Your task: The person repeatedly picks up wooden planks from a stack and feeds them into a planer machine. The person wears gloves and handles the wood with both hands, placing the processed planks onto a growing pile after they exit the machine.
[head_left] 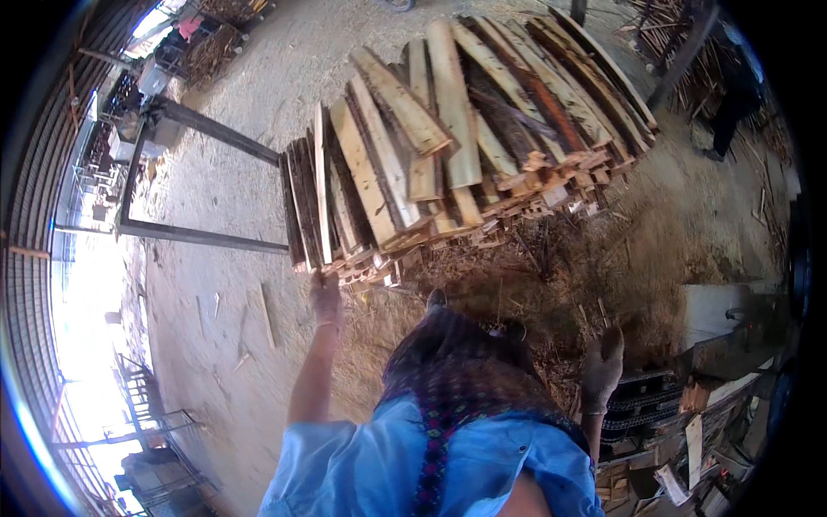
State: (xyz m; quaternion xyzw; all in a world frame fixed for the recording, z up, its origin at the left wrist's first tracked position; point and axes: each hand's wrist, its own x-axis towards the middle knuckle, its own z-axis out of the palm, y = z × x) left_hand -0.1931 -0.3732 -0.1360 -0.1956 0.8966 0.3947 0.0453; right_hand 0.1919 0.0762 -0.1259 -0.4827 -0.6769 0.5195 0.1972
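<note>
A large stack of rough-sawn wooden slats (469,129), many with bark on their edges, lies across a metal frame in front of me. My left hand (326,302), in a pale work glove, is at the stack's near left corner. Its fingers are closed at the near end of a narrow slat (323,194); the glove partly hides the grip. Lower down on the right, my right hand (600,366), also gloved, hangs apart from the stack. A gap shows between its thumb and fingers, and I see nothing held there.
A dark metal frame (202,237) juts out left of the stack. Bark and wood scraps (534,258) litter the ground before my feet. Machinery with dark slotted parts (637,401) and offcuts (693,448) stand close on my right. Another person's dark-clothed leg (732,112) shows at far right.
</note>
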